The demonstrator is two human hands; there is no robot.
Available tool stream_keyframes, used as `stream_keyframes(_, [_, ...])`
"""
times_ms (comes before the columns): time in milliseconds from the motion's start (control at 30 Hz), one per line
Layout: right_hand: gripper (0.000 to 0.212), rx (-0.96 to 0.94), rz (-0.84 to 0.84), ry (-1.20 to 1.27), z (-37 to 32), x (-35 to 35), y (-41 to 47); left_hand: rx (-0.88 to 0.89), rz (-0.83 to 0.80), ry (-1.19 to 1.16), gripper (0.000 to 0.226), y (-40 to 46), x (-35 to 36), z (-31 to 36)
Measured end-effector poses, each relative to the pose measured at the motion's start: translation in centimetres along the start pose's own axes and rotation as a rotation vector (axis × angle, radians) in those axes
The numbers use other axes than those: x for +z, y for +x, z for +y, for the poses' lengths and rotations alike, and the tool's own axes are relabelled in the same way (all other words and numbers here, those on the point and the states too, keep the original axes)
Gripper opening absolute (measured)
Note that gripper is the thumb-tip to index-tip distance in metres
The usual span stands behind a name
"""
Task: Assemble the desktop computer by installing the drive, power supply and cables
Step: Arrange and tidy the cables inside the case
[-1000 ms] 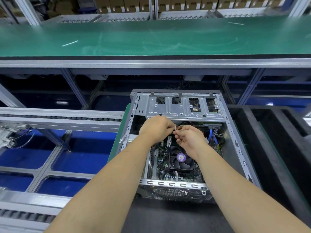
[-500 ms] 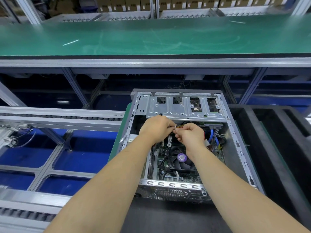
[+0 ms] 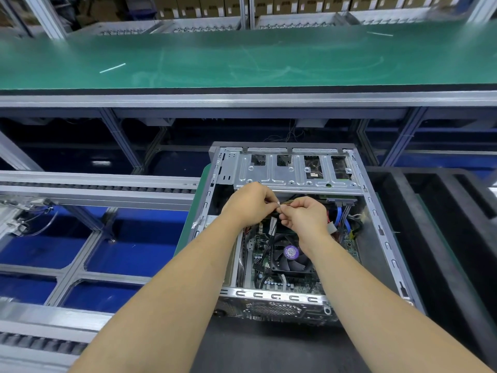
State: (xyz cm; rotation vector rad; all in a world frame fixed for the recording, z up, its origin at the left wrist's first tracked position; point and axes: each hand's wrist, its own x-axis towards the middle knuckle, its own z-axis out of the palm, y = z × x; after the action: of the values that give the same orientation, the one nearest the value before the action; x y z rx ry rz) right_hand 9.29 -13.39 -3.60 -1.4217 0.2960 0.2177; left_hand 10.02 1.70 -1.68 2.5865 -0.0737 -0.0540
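Observation:
An open grey computer case (image 3: 382,232) lies in front of me with its side off. A metal drive cage (image 3: 290,173) spans its far end. Below it sits the motherboard with a black fan (image 3: 291,258) that has a purple hub. My left hand (image 3: 248,204) and my right hand (image 3: 306,216) meet over the middle of the case. Both pinch a bundle of yellow, red and black power wires (image 3: 286,203) with a small white tie between the fingertips. Blue and red data cables (image 3: 343,219) hang at the right inside the case.
A green conveyor belt (image 3: 242,57) runs across the far side, with cardboard boxes behind it. A roller track (image 3: 94,184) lies to the left over blue flooring. Black foam trays (image 3: 443,224) stand to the right of the case.
Both hands stay together on the wire bundle over the case, with only slight finger movement. The view has shifted a little.

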Motion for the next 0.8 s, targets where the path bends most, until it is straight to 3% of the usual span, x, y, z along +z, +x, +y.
stream_keyframes(333, [0.016, -0.133, 0.020, -0.166, 0.21, -0.17, 0.23, -0.017, -0.051, -0.192, 0.015, -0.12, -0.41, 0.09])
stream_keyframes(600, [0.021, -0.320, -0.052, -0.492, 0.19, 0.19, -0.06, -0.038, -0.049, -0.290, 0.018, 0.01, -0.58, 0.30])
stream_keyframes(800, [0.020, -0.297, -0.054, -0.481, 0.16, 0.00, -0.16, -0.038, -0.038, -0.326, 0.012, -0.13, -0.65, 0.24])
